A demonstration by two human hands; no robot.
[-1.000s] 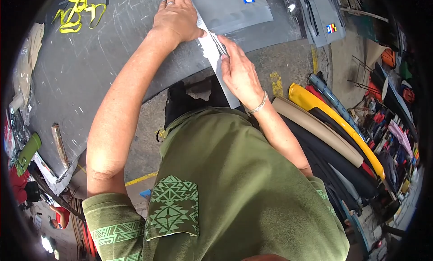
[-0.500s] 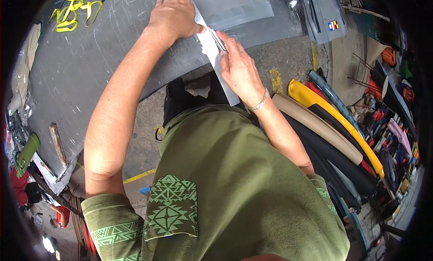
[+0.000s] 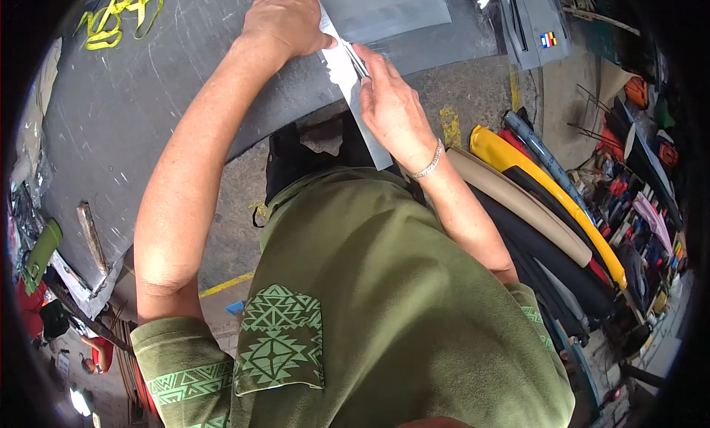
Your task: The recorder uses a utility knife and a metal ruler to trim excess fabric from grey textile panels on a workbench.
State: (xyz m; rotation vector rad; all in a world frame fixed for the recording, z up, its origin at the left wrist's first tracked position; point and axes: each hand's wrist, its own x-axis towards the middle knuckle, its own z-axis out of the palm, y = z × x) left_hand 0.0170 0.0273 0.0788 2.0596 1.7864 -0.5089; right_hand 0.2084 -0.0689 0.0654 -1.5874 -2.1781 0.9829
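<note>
A long silver metal ruler (image 3: 372, 137) lies slanted across the grey table, its near end sticking out past the edge toward my body. My left hand (image 3: 285, 22) presses flat on the table along the ruler's left side, fingers stretched out and thumb on the ruler. The fingertips are cut off by the top of the view. My right hand (image 3: 392, 102) pinches a slim silver tool (image 3: 356, 59) against the ruler's right edge. Its tip is too small to make out. Right of the ruler lies a smooth grey sheet (image 3: 392, 25) with a small coloured patch.
The scratched table (image 3: 148, 88) carries a tangled yellow strap (image 3: 111, 21) at far left. A grey zippered piece (image 3: 529, 28) hangs over the right edge. Rolls of material, including a yellow roll (image 3: 547, 191) and a beige roll (image 3: 518, 210), lie at right beside piled goods (image 3: 636, 213).
The view has shifted very slightly. Both hands, the ruler and the silver tool keep nearly the same places relative to one another.
</note>
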